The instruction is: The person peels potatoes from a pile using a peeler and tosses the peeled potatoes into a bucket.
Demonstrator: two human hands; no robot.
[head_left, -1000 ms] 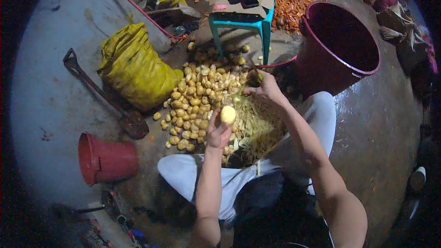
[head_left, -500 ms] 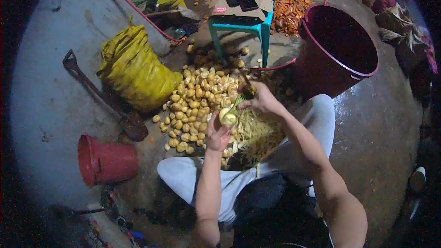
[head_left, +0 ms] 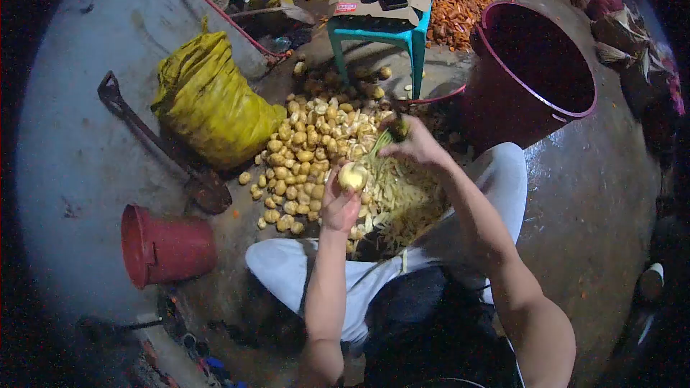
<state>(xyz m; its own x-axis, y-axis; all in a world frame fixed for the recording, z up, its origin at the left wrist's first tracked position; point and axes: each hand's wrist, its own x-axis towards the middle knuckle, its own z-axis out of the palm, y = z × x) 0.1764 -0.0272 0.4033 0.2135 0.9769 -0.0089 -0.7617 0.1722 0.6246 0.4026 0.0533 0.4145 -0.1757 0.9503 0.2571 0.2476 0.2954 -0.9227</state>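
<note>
Below the middle of the head view, my left hand (head_left: 340,206) is wrapped round a pale, peeled potato (head_left: 352,177) from beneath. My right hand (head_left: 418,146) is closed on a green peeler (head_left: 397,128), up and to the right of the potato and apart from it. Motion blur hides the peeler's exact shape. Under both hands spreads a heap of whole yellow-brown potatoes (head_left: 300,165). Long pale peelings (head_left: 402,205) lie to the right of the heap, in front of my crossed legs.
A full yellow sack (head_left: 215,100) leans left of the heap, by a shovel (head_left: 147,126) and a red bucket (head_left: 176,248). Behind stands a turquoise chair (head_left: 374,34) bearing cardboard and dark devices. A large maroon tub (head_left: 503,108) is at right; orange pieces (head_left: 460,14) cover the far floor.
The peeler in my right hand has moved up and away from the potato. My left hand has shifted slightly left and up, with more of the potato's pale top showing.
</note>
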